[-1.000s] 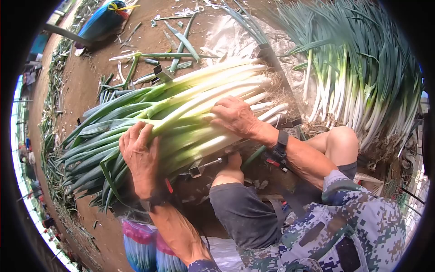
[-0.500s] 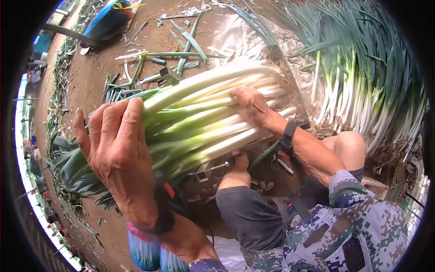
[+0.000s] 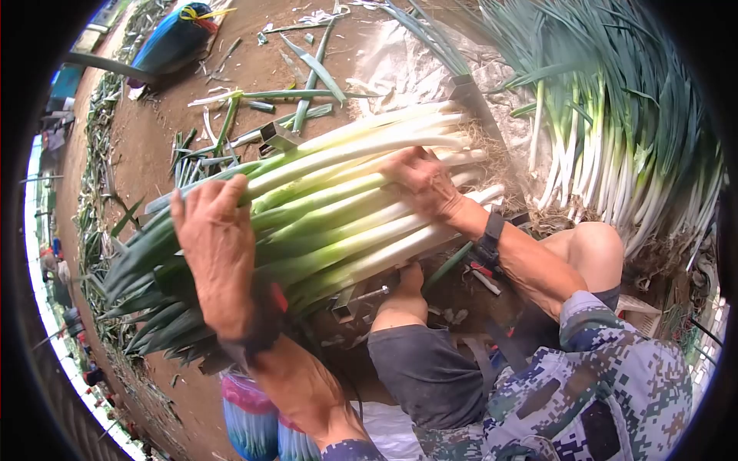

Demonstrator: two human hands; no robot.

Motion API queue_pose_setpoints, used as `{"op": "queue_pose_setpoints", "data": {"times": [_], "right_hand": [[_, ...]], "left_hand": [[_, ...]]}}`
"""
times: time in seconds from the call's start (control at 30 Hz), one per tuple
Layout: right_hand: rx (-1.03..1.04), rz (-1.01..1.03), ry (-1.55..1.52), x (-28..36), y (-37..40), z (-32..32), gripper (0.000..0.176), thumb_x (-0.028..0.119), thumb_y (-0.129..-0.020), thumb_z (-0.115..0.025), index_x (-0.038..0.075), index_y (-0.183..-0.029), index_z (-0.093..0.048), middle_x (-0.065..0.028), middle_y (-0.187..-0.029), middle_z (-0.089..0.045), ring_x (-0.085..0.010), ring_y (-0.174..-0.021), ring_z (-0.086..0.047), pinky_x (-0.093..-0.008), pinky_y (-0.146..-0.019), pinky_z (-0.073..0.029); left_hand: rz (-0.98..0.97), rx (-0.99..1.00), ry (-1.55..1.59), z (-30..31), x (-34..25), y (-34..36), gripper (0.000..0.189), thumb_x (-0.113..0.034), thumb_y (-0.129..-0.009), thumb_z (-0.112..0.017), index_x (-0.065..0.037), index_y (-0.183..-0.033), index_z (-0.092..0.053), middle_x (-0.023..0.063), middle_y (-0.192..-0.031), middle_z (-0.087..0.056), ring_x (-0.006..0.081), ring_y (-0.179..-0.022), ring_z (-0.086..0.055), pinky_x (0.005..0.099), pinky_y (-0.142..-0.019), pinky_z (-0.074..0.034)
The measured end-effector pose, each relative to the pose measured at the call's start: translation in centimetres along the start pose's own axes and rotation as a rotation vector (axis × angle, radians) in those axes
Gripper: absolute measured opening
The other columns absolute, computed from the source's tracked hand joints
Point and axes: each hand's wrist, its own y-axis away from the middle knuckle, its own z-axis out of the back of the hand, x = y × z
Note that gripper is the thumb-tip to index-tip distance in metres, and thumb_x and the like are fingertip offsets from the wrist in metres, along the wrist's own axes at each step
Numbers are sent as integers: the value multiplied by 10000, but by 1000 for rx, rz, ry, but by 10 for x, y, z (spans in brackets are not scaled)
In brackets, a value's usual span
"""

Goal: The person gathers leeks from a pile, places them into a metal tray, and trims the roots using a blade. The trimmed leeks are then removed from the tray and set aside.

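Note:
A thick bundle of leeks (image 3: 338, 203) lies across a metal frame in front of me, white stalks and roots to the right, green leaves to the left. My left hand (image 3: 219, 246) is closed over the upper leaves, its fingers bent around the top leek where white turns green. Over the white stalks, my right hand (image 3: 421, 180) has its fingers curled in and pressed against the leeks; the fingertips are partly hidden. A metal bracket (image 3: 278, 138) of the frame stands beyond the bundle, and its upright plate (image 3: 480, 107) is near the root ends.
A large pile of leeks (image 3: 615, 131) stands at the right on pale sheeting (image 3: 392, 65). Cut leaves (image 3: 319, 69) litter the dirt floor. A blue wrapped bundle (image 3: 173, 42) lies at the back left. Blue-and-pink wrapped bundles (image 3: 250, 419) are below my left forearm.
My left hand has moved down and inward, from raised, spread fingers to bent fingers on the leeks. The top leek has shifted lower across the bundle. My right hand has shifted slightly left.

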Motion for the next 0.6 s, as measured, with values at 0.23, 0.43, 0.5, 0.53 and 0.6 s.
{"op": "queue_pose_setpoints", "data": {"times": [0.23, 0.43, 0.5, 0.53, 0.6], "right_hand": [[-52, -59, -47, 17, -7, 22, 411, 300, -812, -781, 102, -1152, -661, -105, -1120, -672, -309, -1040, -632, -445, -893, -506], [31, -154, 139, -12, -41, -4, 487, 445, -878, -703, 101, -1220, -666, -108, -1213, -665, -294, -1158, -591, -460, -1013, -423], [127, -171, 179, -23, -36, -11, 500, 497, -892, -671, 110, -1209, -683, -97, -1204, -672, -285, -1157, -593, -461, -1033, -396], [152, -206, 156, -24, -38, -9, 499, 569, -892, -640, 140, -1131, -728, -86, -1143, -696, -281, -1137, -598, -453, -1041, -364], [235, -248, 154, -29, -39, -1, 470, 543, -889, -664, 138, -1119, -731, -76, -1085, -706, -280, -1089, -604, -449, -1017, -374]], "left_hand": [[88, 105, 196, -70, -5, 43, 420, -370, -889, -717, -100, -1209, -685, 109, -1193, -612, 330, -1131, -537, 448, -1009, -391], [120, -46, 39, -85, -32, 55, 396, -316, -932, -675, -93, -1259, -652, 104, -1253, -586, 315, -1195, -521, 471, -1110, -336], [128, -77, 50, -85, -35, 58, 388, -299, -929, -678, -76, -1246, -657, 109, -1251, -614, 311, -1184, -541, 474, -1110, -345], [133, -101, 49, -82, -39, 59, 382, -278, -919, -684, -72, -1239, -664, 111, -1238, -639, 311, -1172, -560, 470, -1103, -358], [170, -83, 111, -78, -45, 65, 371, -240, -888, -711, -70, -1216, -677, 110, -1233, -644, 304, -1161, -566, 463, -1092, -372]]}}
